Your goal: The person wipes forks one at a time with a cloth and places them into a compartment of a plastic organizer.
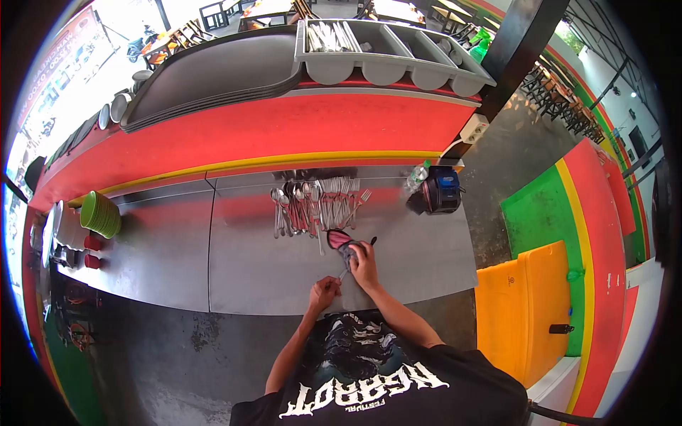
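Head view is showing the person standing at the near edge of a steel counter (177, 263), with both hands working on one utensil (344, 272). The left hand (325, 292) is pinching the utensil's near end between closed fingertips. The right hand (364, 264) is curling its fingers around a pink-and-grey cloth (339, 240) that is wrapping the utensil's far end; both are lying just in from the counter's near edge, about midway along it.

Toward the far edge, a heap of spoons and forks (312, 204) is lying spread on the steel, touching the cloth's far tip. Up on the red ledge, a grey cutlery tray (398, 67) is holding pieces in its leftmost compartment only, as far as can be seen.

Judging from this, the wiping seems to be in an early or middle stage: one piece in hand, many waiting.
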`<state>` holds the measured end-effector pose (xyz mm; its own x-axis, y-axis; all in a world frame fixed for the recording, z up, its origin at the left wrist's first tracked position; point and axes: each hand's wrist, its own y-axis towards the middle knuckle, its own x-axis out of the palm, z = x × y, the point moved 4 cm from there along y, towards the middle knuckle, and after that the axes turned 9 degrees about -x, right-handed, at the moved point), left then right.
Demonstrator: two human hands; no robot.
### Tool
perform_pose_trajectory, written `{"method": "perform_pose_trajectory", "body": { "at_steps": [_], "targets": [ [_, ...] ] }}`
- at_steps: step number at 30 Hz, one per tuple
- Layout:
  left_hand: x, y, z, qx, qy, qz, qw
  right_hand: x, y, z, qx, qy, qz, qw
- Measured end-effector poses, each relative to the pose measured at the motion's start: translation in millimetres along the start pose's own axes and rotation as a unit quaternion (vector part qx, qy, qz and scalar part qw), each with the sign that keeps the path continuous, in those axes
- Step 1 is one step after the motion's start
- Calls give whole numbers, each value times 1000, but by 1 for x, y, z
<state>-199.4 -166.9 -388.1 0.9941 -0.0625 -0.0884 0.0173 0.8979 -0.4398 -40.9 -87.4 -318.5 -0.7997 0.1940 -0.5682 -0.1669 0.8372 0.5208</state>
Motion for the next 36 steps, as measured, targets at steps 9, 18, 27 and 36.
{"method": "perform_pose_trajectory", "body": {
  "at_steps": [9,18,27,36],
  "targets": [
    [-3,0,-1,-9,11,-5,1000,-14,12,69,135,-112,60,983],
    [-3,5,-8,-39,-157,-55,985,-46,-37,81,212,-162,144,953],
    [79,-7,85,-48,-378,-274,883,-106,33,14,251,366,-34,895],
    [126,7,246,41,-241,-268,932,-188,136,-20,274,458,-73,843]
  ]
}}
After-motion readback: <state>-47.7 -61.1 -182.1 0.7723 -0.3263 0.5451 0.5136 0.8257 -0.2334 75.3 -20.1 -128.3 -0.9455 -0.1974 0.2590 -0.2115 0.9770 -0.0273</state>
